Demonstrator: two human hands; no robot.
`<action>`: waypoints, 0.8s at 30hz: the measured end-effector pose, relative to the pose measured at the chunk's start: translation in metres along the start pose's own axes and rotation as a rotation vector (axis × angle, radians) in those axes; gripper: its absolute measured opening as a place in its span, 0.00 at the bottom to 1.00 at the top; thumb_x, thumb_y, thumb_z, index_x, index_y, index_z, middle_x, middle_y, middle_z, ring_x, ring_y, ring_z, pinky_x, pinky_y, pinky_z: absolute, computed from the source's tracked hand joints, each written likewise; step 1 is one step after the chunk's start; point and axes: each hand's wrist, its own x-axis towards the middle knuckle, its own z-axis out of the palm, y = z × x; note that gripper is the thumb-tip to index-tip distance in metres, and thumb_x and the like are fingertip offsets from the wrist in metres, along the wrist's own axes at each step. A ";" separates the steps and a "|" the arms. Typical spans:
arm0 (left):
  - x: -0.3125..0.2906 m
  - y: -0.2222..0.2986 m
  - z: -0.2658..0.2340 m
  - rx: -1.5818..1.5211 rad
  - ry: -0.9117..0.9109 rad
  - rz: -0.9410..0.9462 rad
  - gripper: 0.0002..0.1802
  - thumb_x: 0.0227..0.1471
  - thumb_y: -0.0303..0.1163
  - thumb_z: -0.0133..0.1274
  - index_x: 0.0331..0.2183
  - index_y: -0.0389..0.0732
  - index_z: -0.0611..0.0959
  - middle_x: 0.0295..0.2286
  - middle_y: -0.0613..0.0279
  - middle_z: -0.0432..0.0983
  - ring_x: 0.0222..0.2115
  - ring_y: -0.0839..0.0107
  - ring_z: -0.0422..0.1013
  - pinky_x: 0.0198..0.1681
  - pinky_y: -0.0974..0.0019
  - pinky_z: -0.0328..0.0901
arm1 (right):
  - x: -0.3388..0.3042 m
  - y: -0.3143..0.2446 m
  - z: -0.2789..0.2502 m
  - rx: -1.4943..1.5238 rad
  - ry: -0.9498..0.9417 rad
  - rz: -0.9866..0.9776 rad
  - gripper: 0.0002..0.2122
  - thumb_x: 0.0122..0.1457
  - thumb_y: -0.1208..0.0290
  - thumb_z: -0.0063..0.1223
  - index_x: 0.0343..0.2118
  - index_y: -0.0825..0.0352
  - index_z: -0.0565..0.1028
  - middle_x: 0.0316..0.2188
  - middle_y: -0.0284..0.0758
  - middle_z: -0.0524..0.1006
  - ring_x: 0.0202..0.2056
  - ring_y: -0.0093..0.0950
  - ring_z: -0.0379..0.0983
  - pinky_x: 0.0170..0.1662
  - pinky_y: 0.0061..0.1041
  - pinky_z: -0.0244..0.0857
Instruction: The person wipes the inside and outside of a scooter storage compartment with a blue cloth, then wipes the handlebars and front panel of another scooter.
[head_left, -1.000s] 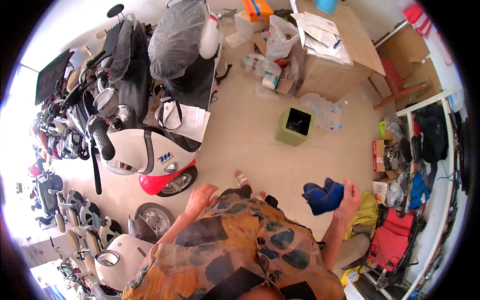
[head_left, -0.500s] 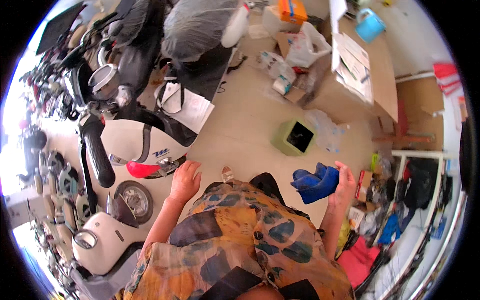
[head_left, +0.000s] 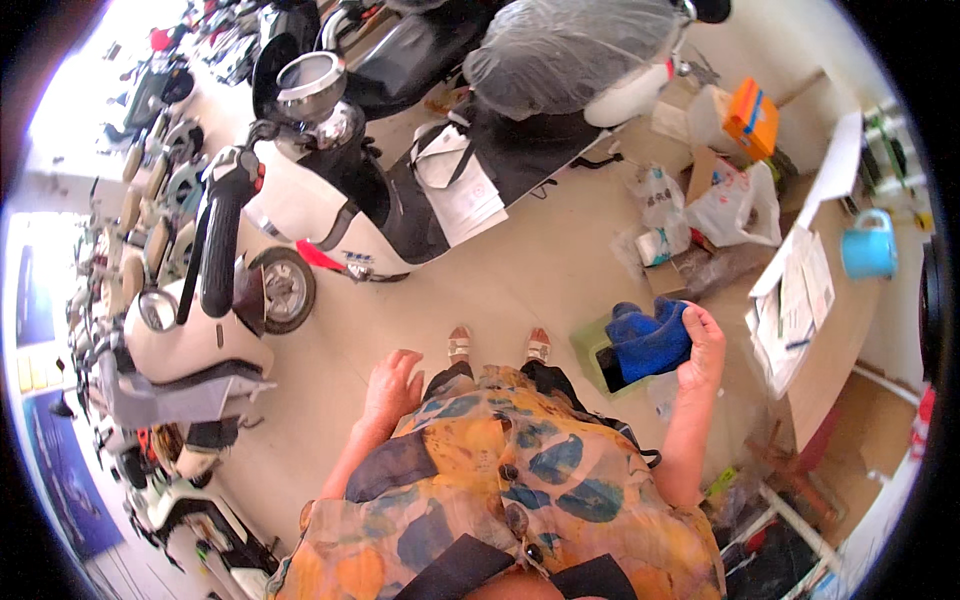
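My right hand [head_left: 703, 345] is closed on the edge of a blue cloth [head_left: 650, 340], which hangs bunched from my fingers. In the picture, the cloth overlaps a pale green bin [head_left: 588, 345] with a dark opening and hides much of it; whether they touch I cannot tell. Beside my body on the left, my left hand [head_left: 394, 388] hangs with loosely bent fingers and nothing visible in it. Ahead and to the left stands a white scooter [head_left: 325, 205] with a black handlebar grip [head_left: 222, 240].
Papers and a strap [head_left: 470, 200] lie on the scooter's footboard, and clear plastic covers its seat [head_left: 570, 55]. Ahead right are plastic bags [head_left: 735, 205] and an orange box [head_left: 752, 118]. A desk [head_left: 850, 300] bears papers [head_left: 795, 305] and a blue mug [head_left: 868, 245]. More scooters [head_left: 190, 340] stand left.
The view has turned left, so the scooter and desk sit further right in it. My right hand and the blue cloth now overlap the bin in view. Both feet now show.
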 end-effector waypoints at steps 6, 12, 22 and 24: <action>-0.014 0.034 0.025 0.006 -0.052 -0.063 0.15 0.43 0.29 0.53 0.38 0.42 0.76 0.36 0.59 0.72 0.37 0.58 0.69 0.37 0.58 0.65 | 0.059 -0.002 -0.022 0.056 0.070 -0.051 0.07 0.52 0.72 0.59 0.31 0.66 0.74 0.30 0.32 0.77 0.31 0.23 0.72 0.38 0.23 0.67; -0.021 0.039 0.023 0.009 0.071 -0.145 0.14 0.43 0.29 0.53 0.37 0.42 0.77 0.35 0.58 0.72 0.36 0.58 0.70 0.36 0.57 0.66 | 0.074 -0.011 -0.007 0.022 0.053 -0.256 0.06 0.53 0.74 0.56 0.34 0.66 0.74 0.33 0.31 0.75 0.34 0.23 0.70 0.41 0.23 0.65; -0.028 0.028 0.036 -0.029 0.001 -0.182 0.13 0.44 0.30 0.52 0.36 0.42 0.77 0.35 0.59 0.72 0.37 0.58 0.70 0.37 0.58 0.65 | 0.058 -0.048 0.011 0.031 0.163 -0.370 0.13 0.56 0.67 0.53 0.42 0.69 0.72 0.38 0.36 0.74 0.39 0.28 0.70 0.46 0.28 0.64; -0.029 0.027 0.036 -0.021 -0.017 -0.193 0.13 0.44 0.30 0.53 0.36 0.43 0.77 0.35 0.59 0.72 0.37 0.59 0.70 0.37 0.57 0.65 | 0.064 -0.043 0.002 0.113 0.153 -0.268 0.16 0.57 0.64 0.52 0.44 0.70 0.71 0.41 0.38 0.73 0.41 0.31 0.70 0.48 0.32 0.63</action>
